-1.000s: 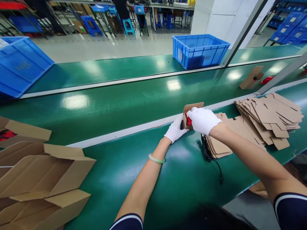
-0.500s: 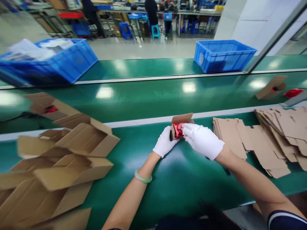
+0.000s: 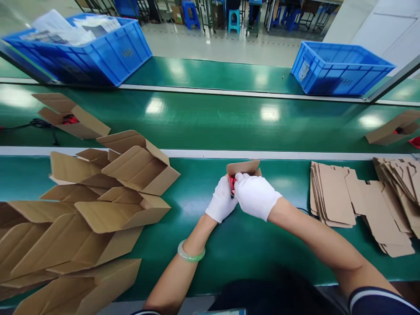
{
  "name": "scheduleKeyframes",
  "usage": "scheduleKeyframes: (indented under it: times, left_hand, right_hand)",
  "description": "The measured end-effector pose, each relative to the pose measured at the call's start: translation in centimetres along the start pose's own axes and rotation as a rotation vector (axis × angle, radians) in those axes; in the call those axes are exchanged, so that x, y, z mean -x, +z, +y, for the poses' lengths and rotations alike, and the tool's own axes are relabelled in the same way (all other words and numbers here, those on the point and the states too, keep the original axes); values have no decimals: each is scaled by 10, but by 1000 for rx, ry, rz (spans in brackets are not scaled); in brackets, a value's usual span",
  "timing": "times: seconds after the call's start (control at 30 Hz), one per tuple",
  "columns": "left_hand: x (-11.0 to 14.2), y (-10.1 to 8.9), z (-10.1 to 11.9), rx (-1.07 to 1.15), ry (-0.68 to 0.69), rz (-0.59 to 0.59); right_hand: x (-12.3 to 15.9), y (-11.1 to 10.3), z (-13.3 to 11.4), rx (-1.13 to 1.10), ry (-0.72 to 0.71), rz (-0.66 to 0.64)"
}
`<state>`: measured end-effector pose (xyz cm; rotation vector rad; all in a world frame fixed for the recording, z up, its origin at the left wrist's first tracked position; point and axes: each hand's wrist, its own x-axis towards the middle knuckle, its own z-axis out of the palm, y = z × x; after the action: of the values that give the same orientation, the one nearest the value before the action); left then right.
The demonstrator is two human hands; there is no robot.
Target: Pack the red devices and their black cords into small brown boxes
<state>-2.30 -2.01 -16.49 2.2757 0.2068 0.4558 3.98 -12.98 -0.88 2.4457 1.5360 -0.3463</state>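
Both my hands wear white gloves and meet over a small brown cardboard box (image 3: pixel 244 168) on the near green bench. My left hand (image 3: pixel 221 200) grips the box's left side. My right hand (image 3: pixel 256 195) is closed over the box's open end, pressing on a red item (image 3: pixel 232 184) that shows between the gloves. The box's top flap stands open behind my fingers. A green bangle (image 3: pixel 190 253) circles my left wrist.
Opened cardboard boxes (image 3: pixel 98 210) lie heaped on the left. Flat box blanks (image 3: pixel 331 194) are stacked on the right. The green conveyor belt (image 3: pixel 210 122) carries boxes holding red items at left (image 3: pixel 70 117) and right (image 3: pixel 392 127). Two blue crates (image 3: pixel 339 68) stand on the far bench.
The view has swung left and down, bringing the heap of opened boxes into sight. My hands stay on the small box, and the red item sits deeper inside it.
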Motion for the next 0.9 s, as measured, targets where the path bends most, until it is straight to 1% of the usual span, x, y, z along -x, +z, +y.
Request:
scheduleKeyframes:
  times: [0.07, 0.1, 0.17, 0.23, 0.3, 0.33, 0.37, 0.4, 0.43, 0.47, 0.5, 0.53, 0.57, 0.6, 0.63, 0.67, 0.73, 0.8, 0.83, 0.87, 0.9]
  left_hand:
    - [0, 1, 0, -11, 13, 7]
    - [0, 1, 1, -9, 10, 8]
    - [1, 3, 3, 5, -13, 11]
    - [2, 4, 4, 13, -24, 13]
    - [5, 3, 6, 10, -17, -3]
    - [6, 1, 7, -1, -16, -16]
    - [9, -2, 9, -19, -17, -24]
    - [12, -6, 13, -48, -17, -15]
    - [16, -11, 18, -87, -8, 16]
    - [20, -16, 25, -131, 17, 69]
    - [24, -21, 35, -172, 64, 135]
    - [29, -25, 46, -201, 130, 195]
    - [33, -28, 58, -217, 210, 232]
    - [38, -28, 71, -223, 297, 234]
    - [42, -26, 83, -224, 387, 199]
    - [45, -22, 95, -224, 468, 138]
    - [51, -9, 114, -242, 568, -20]
    - [54, 7, 125, -273, 583, -160]
    - [56, 14, 129, -279, 572, -208]
    - [57, 19, 131, -271, 556, -229]
    - [57, 23, 134, -238, 538, -225]
  right_hand:
    - [-6, 8, -3, 3, 10, -3]
    - [-8, 11, -4, -4, 12, 17]
    - [-6, 18, -3, -48, 28, 98]
    - [3, 27, 0, -119, -14, 220]
    - [23, 40, 7, -196, -132, 377]
    - [36, 50, 12, -234, -169, 470]
    - [50, 60, 18, -266, -149, 557]
    - [65, 72, 24, -287, -61, 616]
    - [79, 85, 31, -291, 79, 630]
    - [92, 99, 39, -273, 221, 593]
    - [103, 113, 46, -241, 320, 523]
    - [111, 127, 52, -203, 367, 446]
    - [118, 139, 56, -172, 372, 386]
    - [123, 150, 58, -154, 352, 355]
    - [126, 159, 58, -147, 332, 351]
    - [129, 165, 56, -148, 318, 355]
    - [137, 168, 50, -160, 322, 339]
    - [148, 160, 45, -176, 334, 283]
    - [155, 153, 43, -194, 329, 274]
    - [163, 145, 41, -223, 314, 299]
    - [170, 137, 41, -268, 288, 362]
